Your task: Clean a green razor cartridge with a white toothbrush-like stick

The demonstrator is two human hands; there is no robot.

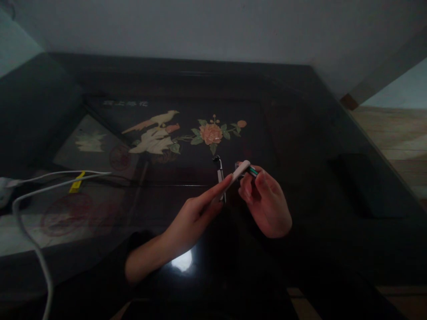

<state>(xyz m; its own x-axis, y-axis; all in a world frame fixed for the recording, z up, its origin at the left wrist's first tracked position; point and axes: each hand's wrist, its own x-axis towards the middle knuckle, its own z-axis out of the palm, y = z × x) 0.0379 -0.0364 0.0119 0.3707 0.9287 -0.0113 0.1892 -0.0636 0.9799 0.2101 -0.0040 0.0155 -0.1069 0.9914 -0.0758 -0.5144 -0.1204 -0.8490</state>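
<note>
The small white stick point(240, 170) is held up over the middle of the dark tabletop point(333, 133). It is too dim to tell just what the stick is. A bit of green point(253, 171) peeks out behind it, mostly hidden by fingers. A thin silver thing with a black tip point(219, 171) sits just behind the left fingertips, and its lower end is hidden.

The right hand point(265, 202) is curled shut, pinching the white stick. The left hand point(191, 218) is stretched long with its fingers straight, and the fingertips touch the stick's near end.

The tabletop is shiny and shows a spot of light point(182, 261). Under its glass is a picture of a bird point(156, 131) and a pink flower point(211, 133). White cables point(40, 189) with a yellow tag point(77, 182) lie at the left. A flat dark thing point(365, 184) lies at the right, hard to make out. A pale wall point(213, 26) is behind, and wood floor point(396, 133) shows at the right.
</note>
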